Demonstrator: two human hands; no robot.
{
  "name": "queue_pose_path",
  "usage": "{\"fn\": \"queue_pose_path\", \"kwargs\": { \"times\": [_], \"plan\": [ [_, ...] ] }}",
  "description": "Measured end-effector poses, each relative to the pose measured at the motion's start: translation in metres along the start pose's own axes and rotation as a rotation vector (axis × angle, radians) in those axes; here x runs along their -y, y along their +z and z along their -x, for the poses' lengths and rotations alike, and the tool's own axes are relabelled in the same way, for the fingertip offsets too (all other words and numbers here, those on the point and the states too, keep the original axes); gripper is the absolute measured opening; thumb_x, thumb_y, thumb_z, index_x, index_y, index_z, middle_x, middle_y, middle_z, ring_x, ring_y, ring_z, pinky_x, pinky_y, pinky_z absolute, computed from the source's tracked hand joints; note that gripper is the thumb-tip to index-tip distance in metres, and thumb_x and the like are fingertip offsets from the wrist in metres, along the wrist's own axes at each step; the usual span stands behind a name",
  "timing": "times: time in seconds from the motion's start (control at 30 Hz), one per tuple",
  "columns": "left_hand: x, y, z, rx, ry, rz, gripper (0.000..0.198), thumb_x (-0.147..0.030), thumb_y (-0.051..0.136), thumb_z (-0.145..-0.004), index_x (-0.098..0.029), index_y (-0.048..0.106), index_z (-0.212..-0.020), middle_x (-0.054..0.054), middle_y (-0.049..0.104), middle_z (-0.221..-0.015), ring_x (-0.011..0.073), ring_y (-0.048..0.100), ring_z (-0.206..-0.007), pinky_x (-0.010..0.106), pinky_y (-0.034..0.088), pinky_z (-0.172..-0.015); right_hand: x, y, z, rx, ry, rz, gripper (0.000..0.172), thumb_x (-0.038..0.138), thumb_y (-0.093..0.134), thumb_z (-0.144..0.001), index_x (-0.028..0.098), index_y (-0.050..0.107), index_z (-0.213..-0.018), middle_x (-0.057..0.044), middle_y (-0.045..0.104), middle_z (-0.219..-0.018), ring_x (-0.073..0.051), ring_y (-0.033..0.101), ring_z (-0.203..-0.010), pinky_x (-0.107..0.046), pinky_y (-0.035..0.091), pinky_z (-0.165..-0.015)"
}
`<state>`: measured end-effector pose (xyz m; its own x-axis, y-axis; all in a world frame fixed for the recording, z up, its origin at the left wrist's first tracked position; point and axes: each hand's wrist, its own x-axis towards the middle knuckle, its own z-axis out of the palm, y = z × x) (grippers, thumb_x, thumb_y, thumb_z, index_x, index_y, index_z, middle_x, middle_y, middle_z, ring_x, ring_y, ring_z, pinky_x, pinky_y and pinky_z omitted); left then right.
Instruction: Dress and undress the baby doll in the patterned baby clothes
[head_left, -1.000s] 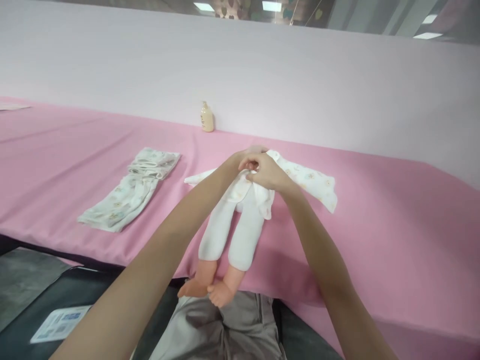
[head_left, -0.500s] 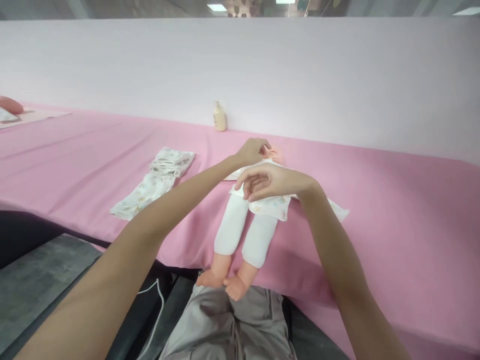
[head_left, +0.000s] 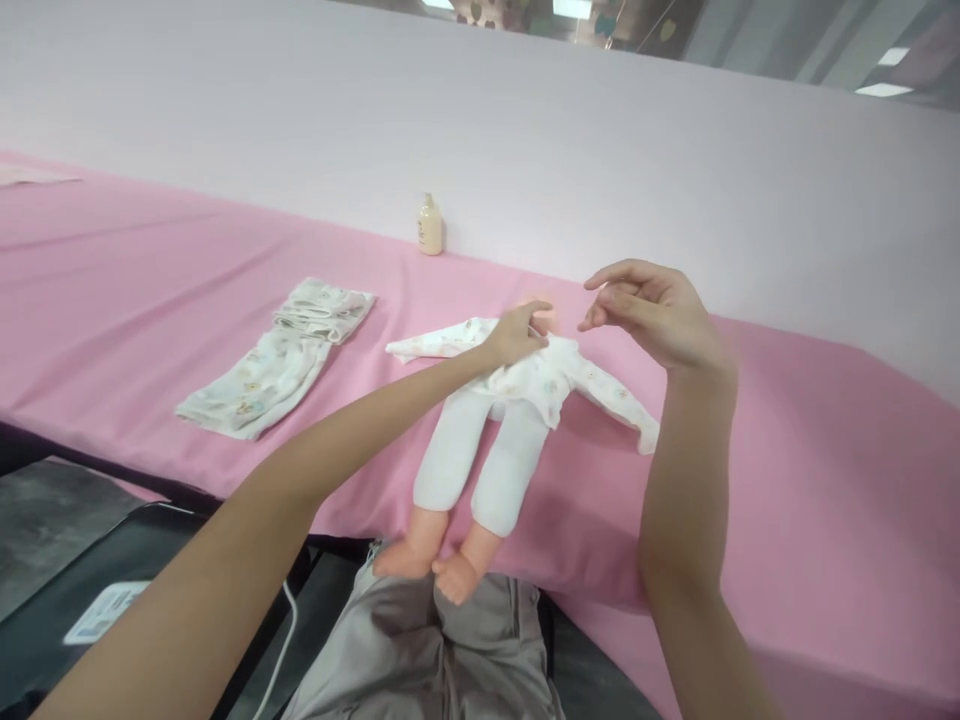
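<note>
Pink surface; doll lying on it, feet at near edge, wearing printed white top. Folded cloth left of doll. Left hand at doll's upper chest, can't tell if gripping. Right hand raised, grip half-curled, empty. Bottle behind.

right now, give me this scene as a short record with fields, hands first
left hand: at the upper part of the shirt; grip unclear
right hand: raised to the right of the doll, fingers loosely curled, nothing visible in it
doll: lying on the pink cloth, legs toward the person
shirt: white, patterned, on the doll, sleeves spread to both sides
folded garment: patterned, left of the doll
bottle: upright, near the wall
</note>
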<state>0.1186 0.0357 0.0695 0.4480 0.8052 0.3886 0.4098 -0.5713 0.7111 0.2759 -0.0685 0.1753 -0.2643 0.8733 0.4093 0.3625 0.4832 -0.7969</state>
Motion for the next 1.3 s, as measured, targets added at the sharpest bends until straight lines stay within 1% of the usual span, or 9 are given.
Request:
{"fn": "queue_pose_path", "kwargs": {
  "times": [0.27,0.4,0.53,0.67,0.8,0.93,1.07,1.2,1.3],
  "plan": [
    [0.015,-0.034,0.022,-0.064,0.057,-0.165,0.041,-0.018,0.048,-0.081,-0.014,0.053,-0.121,0.004,0.067,-0.091,0.0112,0.061,-0.077,0.024,0.048,-0.076,-0.078,0.023,-0.025,0.161,0.501,0.86,0.026,0.009,0.057,-0.067,0.016,0.065,-0.091,-0.007,0.065,-0.076,-0.015,0.056,-0.055,-0.027,0.039,-0.052],
    [0.016,-0.057,0.084,0.008,0.087,-0.443,0.039,-0.028,0.039,-0.089,-0.016,0.053,-0.123,0.008,0.062,-0.114,0.0199,0.056,-0.106,0.035,0.043,-0.094,-0.097,0.03,-0.036,0.054,0.328,0.903,0.022,0.008,0.045,-0.072,0.014,0.065,-0.075,-0.008,0.064,-0.069,-0.016,0.056,-0.057,-0.028,0.038,-0.057],
    [0.027,-0.067,0.166,0.046,-0.065,-0.575,0.043,-0.028,0.03,-0.093,-0.019,0.049,-0.13,0.01,0.054,-0.13,0.0217,0.052,-0.117,0.039,0.041,-0.099,-0.088,0.042,-0.037,-0.054,0.094,0.687,0.026,0.017,0.042,-0.082,0.016,0.067,-0.09,-0.007,0.068,-0.088,-0.016,0.059,-0.074,-0.027,0.042,-0.072],
    [0.031,-0.053,0.234,0.034,-0.116,-0.685,0.043,-0.028,0.031,-0.092,-0.016,0.054,-0.127,0.011,0.053,-0.133,0.0233,0.048,-0.124,0.043,0.037,-0.105,-0.065,0.066,-0.032,0.215,0.144,0.65,0.031,0.036,0.042,-0.088,0.016,0.065,-0.094,-0.009,0.066,-0.098,-0.02,0.059,-0.087,-0.03,0.042,-0.076],
    [0.017,-0.031,0.269,-0.015,-0.028,-0.745,0.042,-0.024,0.032,-0.091,-0.018,0.058,-0.124,0.01,0.055,-0.132,0.0244,0.049,-0.124,0.045,0.036,-0.107,-0.034,0.084,-0.02,0.144,0.003,0.628,0.036,0.037,0.038,-0.091,0.02,0.057,-0.116,-0.009,0.06,-0.119,-0.023,0.053,-0.111,-0.035,0.04,-0.09],
    [0.005,-0.015,0.288,-0.018,0.162,-0.733,0.042,-0.025,0.034,-0.09,-0.018,0.062,-0.12,0.009,0.056,-0.131,0.0261,0.046,-0.127,0.046,0.034,-0.108,-0.008,0.105,0.031,0.038,-0.272,0.76,0.028,0.031,0.042,-0.089,0.018,0.064,-0.101,-0.012,0.067,-0.097,-0.027,0.059,-0.097,-0.044,0.044,-0.087],
    [0.01,-0.008,0.301,-0.035,0.231,-0.651,0.047,-0.036,0.039,-0.086,-0.015,0.061,-0.12,0.01,0.055,-0.131,0.0278,0.043,-0.129,0.047,0.033,-0.109,-0.005,0.129,0.128,0.085,-0.432,0.662,0.028,0.015,0.046,-0.083,0.029,0.062,-0.102,-0.005,0.069,-0.087,-0.023,0.065,-0.08,-0.042,0.053,-0.076],
    [0.018,-0.006,0.304,-0.087,0.262,-0.646,0.04,-0.031,0.039,-0.085,-0.017,0.067,-0.11,0.01,0.061,-0.124,0.0266,0.05,-0.122,0.045,0.038,-0.103,-0.025,0.156,0.212,-0.257,-0.223,0.643,0.043,0.008,0.045,-0.082,0.034,0.057,-0.114,-0.004,0.07,-0.086,-0.023,0.068,-0.076,-0.041,0.059,-0.065],
    [0.019,-0.004,0.301,-0.135,0.275,-0.637,0.035,-0.025,0.04,-0.085,-0.018,0.07,-0.102,0.01,0.066,-0.115,0.0268,0.054,-0.117,0.045,0.041,-0.098,-0.045,0.17,0.24,-0.378,-0.151,0.735,0.047,0.007,0.049,-0.081,0.034,0.055,-0.119,-0.005,0.071,-0.097,-0.027,0.068,-0.09,-0.051,0.058,-0.08]
  ]
}}
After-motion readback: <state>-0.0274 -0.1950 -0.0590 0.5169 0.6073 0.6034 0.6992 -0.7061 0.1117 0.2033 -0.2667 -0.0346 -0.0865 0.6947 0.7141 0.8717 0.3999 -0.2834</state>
